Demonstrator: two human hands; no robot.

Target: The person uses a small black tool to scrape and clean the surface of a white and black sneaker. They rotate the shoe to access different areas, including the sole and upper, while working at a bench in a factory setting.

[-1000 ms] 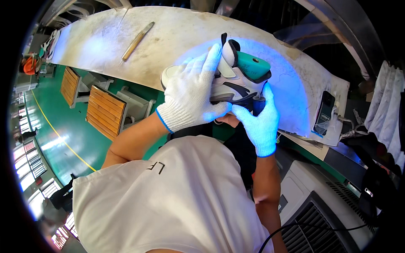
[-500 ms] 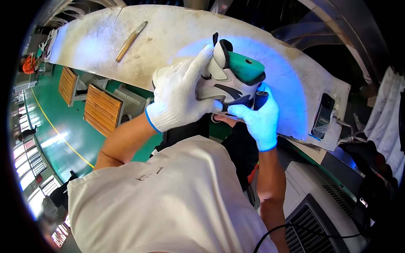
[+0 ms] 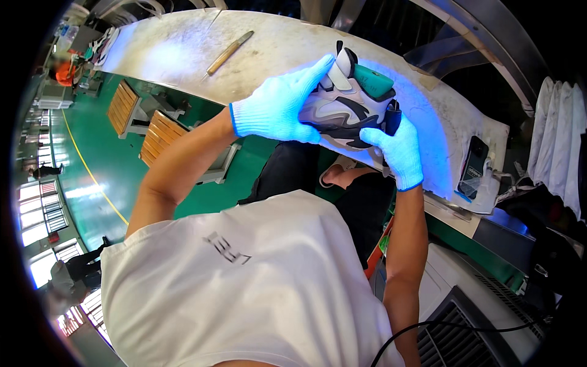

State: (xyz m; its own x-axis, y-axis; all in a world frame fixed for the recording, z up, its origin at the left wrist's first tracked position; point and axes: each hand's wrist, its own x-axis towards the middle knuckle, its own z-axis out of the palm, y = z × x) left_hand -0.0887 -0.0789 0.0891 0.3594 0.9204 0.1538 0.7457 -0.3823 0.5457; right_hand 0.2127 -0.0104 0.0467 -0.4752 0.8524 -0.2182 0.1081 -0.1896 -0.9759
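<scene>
Over the near edge of the worktable (image 3: 278, 38) I hold a white, grey and black sneaker (image 3: 346, 110) between my two gloved hands. A teal shoe last (image 3: 375, 82) fills its opening. My left hand (image 3: 278, 103) is closed round the left end of the shoe, thumb on the lower side and fingers up by the tongue. Gripping the heel end is my right hand (image 3: 400, 151), its thumb pressed on the side near the sole; its other fingers are mostly hidden behind the shoe. Blue light falls on both gloves and on the table behind.
A wooden-handled pointed tool (image 3: 229, 54) lies on the table's left part. At the right end are a black phone (image 3: 473, 164) and a clear plastic bag. Slatted wooden seats (image 3: 160, 138) stand at left on the green floor. A vented grey machine (image 3: 465, 324) is low at right.
The sneaker has turned so that more of its side and sole edge shows. Both hands moved with it, still gripping, and the left glove is now in the blue light. The view has shifted.
</scene>
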